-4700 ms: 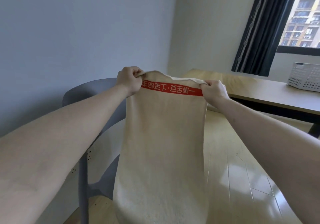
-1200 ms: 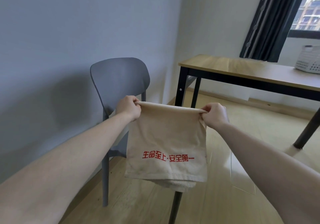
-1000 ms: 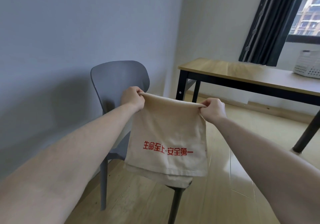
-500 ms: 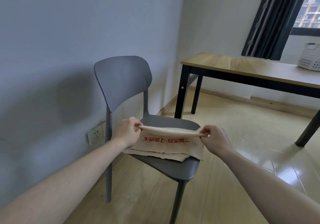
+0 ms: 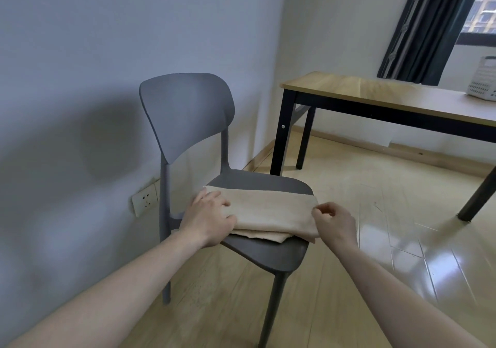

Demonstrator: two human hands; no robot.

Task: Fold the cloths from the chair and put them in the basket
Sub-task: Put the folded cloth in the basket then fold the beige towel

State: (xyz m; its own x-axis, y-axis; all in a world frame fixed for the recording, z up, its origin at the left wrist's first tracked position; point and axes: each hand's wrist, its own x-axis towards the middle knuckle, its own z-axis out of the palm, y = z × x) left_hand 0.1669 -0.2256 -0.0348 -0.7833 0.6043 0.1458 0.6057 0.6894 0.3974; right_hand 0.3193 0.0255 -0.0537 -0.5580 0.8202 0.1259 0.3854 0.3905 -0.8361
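My left hand (image 5: 208, 217) lay flat on the left end of the cloth (image 5: 271, 210). My fingers were straight and spread a little, so that grip was open and only pressed down. My right hand (image 5: 334, 222) was at the right end of the cloth. Its fingers were curled in, with the thumb and first finger close together by the cloth's edge. I could not tell if that grip pinched the cloth or had let go.

The cloth was pale tan and folded into a long strip. It lay between my two hands, on the front part of the seat of the gray chair (image 5: 188, 116). A lower layer of the cloth stuck out a bit toward me, under the top layer. The right end of the cloth hung just over the side of the seat, under my right hand.

The chair's back stood up behind my left hand, close to the wall. A white wall plug (image 5: 145, 200) was low on the wall, left of my left hand. Far off past my right hand stood a wooden surface (image 5: 375, 92) with black legs. The white basket (image 5: 483, 79) sat on it, far to the right, partly cut off. Dark curtains (image 5: 429, 25) hung behind it.
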